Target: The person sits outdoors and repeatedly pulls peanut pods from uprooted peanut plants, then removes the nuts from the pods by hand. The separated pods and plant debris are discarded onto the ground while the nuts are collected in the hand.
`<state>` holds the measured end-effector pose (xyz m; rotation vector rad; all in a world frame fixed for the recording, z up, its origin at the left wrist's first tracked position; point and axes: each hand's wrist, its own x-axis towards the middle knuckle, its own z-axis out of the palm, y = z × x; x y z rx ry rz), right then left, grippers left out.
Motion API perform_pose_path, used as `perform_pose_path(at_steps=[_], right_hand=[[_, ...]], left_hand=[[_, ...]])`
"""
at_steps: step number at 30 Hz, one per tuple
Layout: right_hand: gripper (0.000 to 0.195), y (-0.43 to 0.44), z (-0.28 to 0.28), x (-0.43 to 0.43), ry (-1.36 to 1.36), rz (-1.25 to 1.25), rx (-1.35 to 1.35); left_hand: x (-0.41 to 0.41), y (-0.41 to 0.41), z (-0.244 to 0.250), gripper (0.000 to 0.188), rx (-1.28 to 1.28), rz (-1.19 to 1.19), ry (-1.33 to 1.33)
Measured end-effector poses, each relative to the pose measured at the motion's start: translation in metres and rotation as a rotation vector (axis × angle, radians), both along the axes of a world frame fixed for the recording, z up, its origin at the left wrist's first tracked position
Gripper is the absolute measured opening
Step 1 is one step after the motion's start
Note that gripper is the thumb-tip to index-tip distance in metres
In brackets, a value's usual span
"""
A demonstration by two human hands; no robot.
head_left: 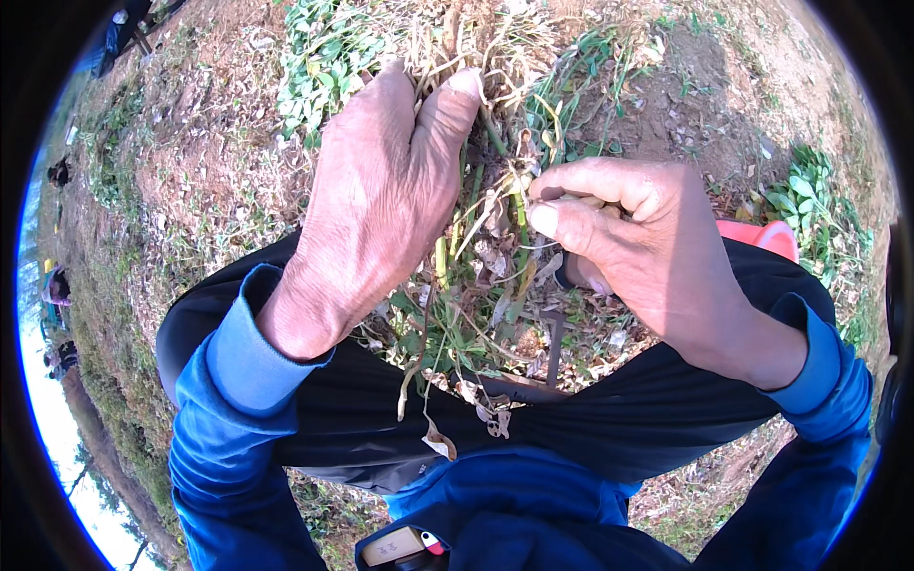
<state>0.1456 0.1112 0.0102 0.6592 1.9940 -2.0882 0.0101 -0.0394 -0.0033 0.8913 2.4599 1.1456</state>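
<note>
My left hand (385,178) grips a bundle of pulled plant stems (439,257) near their pale, dry roots, with its thumb and index finger towards the top of the view. To its right, my right hand (628,235) is curled, thumb and index finger close together beside the thin dry stalks. Small tan pods, probably peanuts (610,208), show partly between its fingers. Withered leaves (439,440) hang from the stems over my dark trousers. What the other fingers of my right hand hold is hidden.
A pink plastic container (760,238) stands beyond my right knee. Green leafy plants (314,71) lie ahead on dry ground, others (807,189) at the right. A metal frame piece (554,350) lies between my legs. People (57,285) are at the far left.
</note>
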Motion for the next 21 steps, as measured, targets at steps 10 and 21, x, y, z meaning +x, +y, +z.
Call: perform_pose_path(at_steps=[10,21], right_hand=[[0.017,0.006,-0.012,-0.003,0.051,0.037,0.054],[0.012,0.000,0.003,-0.009,0.004,0.184,0.240]], left_hand=[[0.004,-0.001,-0.002,0.052,0.078,-0.033,-0.013],[-0.002,0.004,-0.019,0.036,0.073,0.103,0.148]])
